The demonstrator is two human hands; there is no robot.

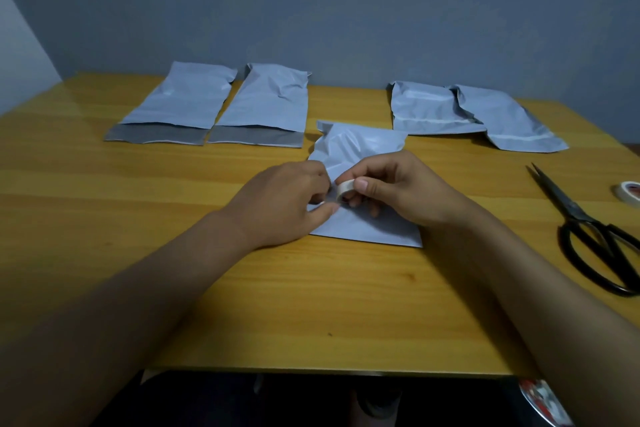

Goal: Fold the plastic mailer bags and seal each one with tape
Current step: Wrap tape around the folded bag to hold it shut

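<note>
At the far left of the yellow wood-grain surface [104, 184] lie two flat grey plastic mailers side by side, the first unfolded mailer [180, 100] and the second unfolded mailer [266, 104], each with a darker, glossier flap strip open at its near end. The left hand [287, 204] reaches in from below, its fingers [325, 210] curled and pinching at the edge of a small roll of pale tape [345, 188]. Under both hands, near the middle of the surface, sits the crinkled centre mailer [360, 146], its shiny film puckered at the far end and smooth at the near edge. The right hand [398, 191] grips the tape roll between thumb and curled fingers, just above that mailer. Farther right and back, two folded mailers [450, 107] overlap, each showing a pale crease line across. Near the right edge lie black-handled scissors [588, 229] with slim metal blades, and just beyond them a second tape roll [628, 192], partly cut off by the frame.
</note>
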